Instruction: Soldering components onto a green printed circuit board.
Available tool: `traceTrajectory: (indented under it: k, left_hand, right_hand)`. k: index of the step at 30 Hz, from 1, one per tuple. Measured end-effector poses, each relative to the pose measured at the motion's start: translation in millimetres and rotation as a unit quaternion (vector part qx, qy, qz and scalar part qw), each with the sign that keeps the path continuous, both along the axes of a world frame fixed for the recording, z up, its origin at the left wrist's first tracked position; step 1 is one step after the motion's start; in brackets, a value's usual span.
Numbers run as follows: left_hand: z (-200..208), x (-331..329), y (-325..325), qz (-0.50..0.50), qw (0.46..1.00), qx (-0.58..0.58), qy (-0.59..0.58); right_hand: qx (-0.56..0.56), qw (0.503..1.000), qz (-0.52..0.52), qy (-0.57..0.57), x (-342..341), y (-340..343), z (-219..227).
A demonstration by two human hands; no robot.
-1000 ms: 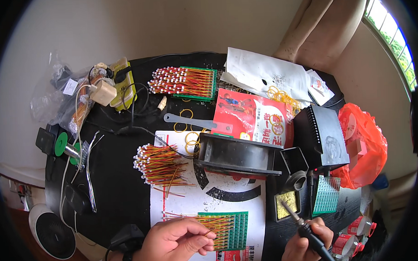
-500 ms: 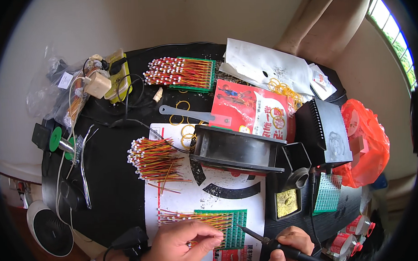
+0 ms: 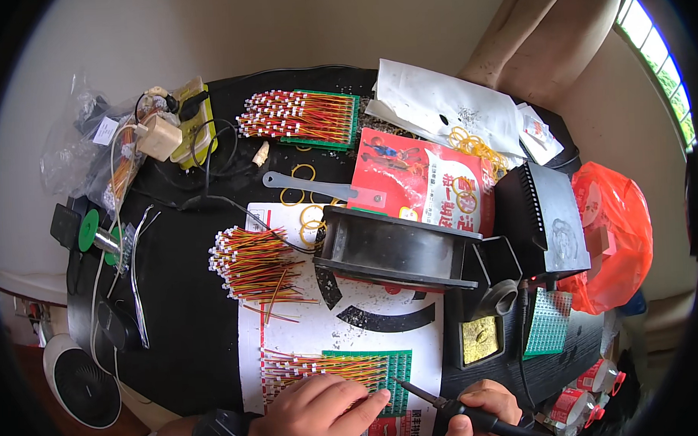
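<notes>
My left hand (image 3: 317,411) lies palm down over a row of red-and-yellow wires (image 3: 300,363) with white connectors. One digit stretches toward a green circuit board (image 3: 400,368); the other fingertips are hidden beneath the hand, and I see nothing held. The wires' right ends lie over the board's rows. My right hand (image 3: 490,405) is closed around the black handle of a soldering iron (image 3: 440,400). The iron's thin tip is at the board's right part, close to the wire ends; whether it touches the board I cannot tell.
A loose wire bundle (image 3: 251,264) lies farther left, and a second wired board (image 3: 345,114) farther back. A black fan-like frame (image 3: 396,247) stands mid-table. Right of it are an iron stand with yellow sponge (image 3: 480,341), a black box (image 3: 545,223) and a red bag (image 3: 619,239).
My left hand has turned palm down; its thumb and finger no longer meet near the wire ends. The soldering iron stays nearly where it was. The whole view has shifted slightly.
</notes>
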State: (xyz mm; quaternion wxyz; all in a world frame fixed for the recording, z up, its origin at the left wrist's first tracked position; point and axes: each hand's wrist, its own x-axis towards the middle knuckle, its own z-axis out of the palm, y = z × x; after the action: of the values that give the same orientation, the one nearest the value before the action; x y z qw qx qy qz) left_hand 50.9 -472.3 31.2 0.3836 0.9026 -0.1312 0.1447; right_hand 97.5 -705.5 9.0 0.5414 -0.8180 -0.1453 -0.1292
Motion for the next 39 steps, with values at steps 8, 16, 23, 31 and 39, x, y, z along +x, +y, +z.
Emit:
traceTrajectory:
  k: [8, 16, 23, 31, 39]
  left_hand:
    - [-10.8, -3.4, -6.5, 0.000, 0.995, 0.101, 0.002]
    - [-14.1, -3.9, -6.8, -0.001, 0.997, 0.069, 0.020]
    - [-15.4, -2.2, -8.7, 0.021, 0.998, 0.031, 0.040]
    - [-16.9, -3.1, -10.8, 0.029, 0.998, 0.034, 0.045]
    - [-18.1, -0.5, -10.8, 0.035, 0.999, 0.023, 0.031]
  right_hand:
    - [-0.005, 0.977, 0.207, -0.048, 15.0, -14.4, 15.2]
    - [0.009, 0.976, 0.216, -0.035, 16.8, -7.0, 19.8]
    - [-0.005, 0.970, 0.238, -0.048, 18.9, -7.3, 20.9]
    - [-0.009, 0.971, 0.236, -0.026, 18.8, -4.3, 23.4]
    - [-0.011, 0.973, 0.229, -0.028, 18.8, -0.4, 21.5]
